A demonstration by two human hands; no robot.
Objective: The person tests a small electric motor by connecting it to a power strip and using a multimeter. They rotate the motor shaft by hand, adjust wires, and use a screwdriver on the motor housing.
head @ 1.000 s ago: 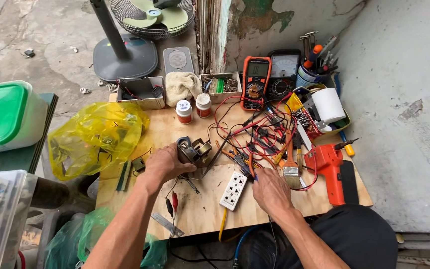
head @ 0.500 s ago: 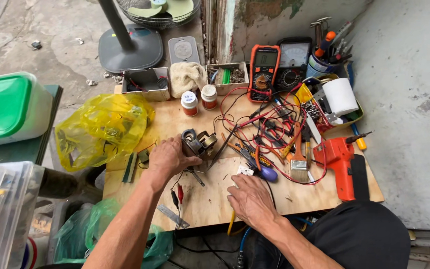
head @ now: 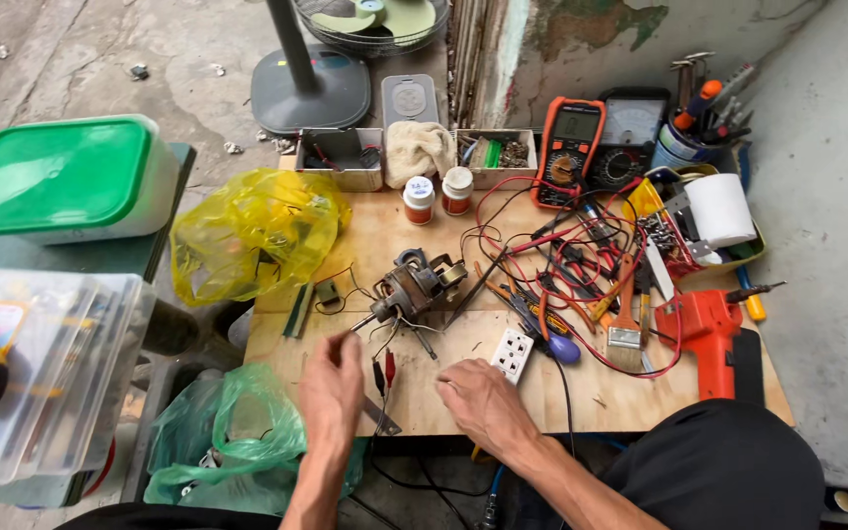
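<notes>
Head view, looking down on wooden bench (head: 581, 393), cluttered.

L hand (head: 331, 385): resting low on bench, at approx 7 o'clock from fan motor (head: 414, 287). Fingers loosely curled, fingertips just beside the motor's thin lead wires (head: 385, 339); cannot tell whether they pinch a wire. Red and black clip leads (head: 385, 368) lie just to its 3 o'clock.

R hand (head: 483, 402): flat-ish on bench, fingers half bent, holding nothing that shows. White socket block (head: 512, 353) just beside it at 1 o'clock, not touching as far as I can tell.

Motor: small, dark, w/ shaft pointing toward 8 o'clock, sits near bench centre, apart from both hands. Wires trail from it toward the person.

Around:
- Yellow plastic bag (head: 252, 236) at 9 o'clock from motor, on bench's left edge.
- Two small white-capped jars (head: 437, 194) at 12 o'clock.
- Orange multimeter (head: 566, 152) and dark analogue meter (head: 630, 142) at 1 o'clock, at back of bench.
- Red/black test-lead tangle (head: 571, 260) at 3 o'clock from motor.
- Paintbrush (head: 625, 329) and orange power tool (head: 704, 329) further out at 4 o'clock.
- White tape roll (head: 723, 208) in a tray, far right.
- Green-lidded tub (head: 61, 177) on a side stand, well off to 9 o'clock.
- Fan base (head: 311, 88) on floor beyond bench, 11 o'clock.
</notes>
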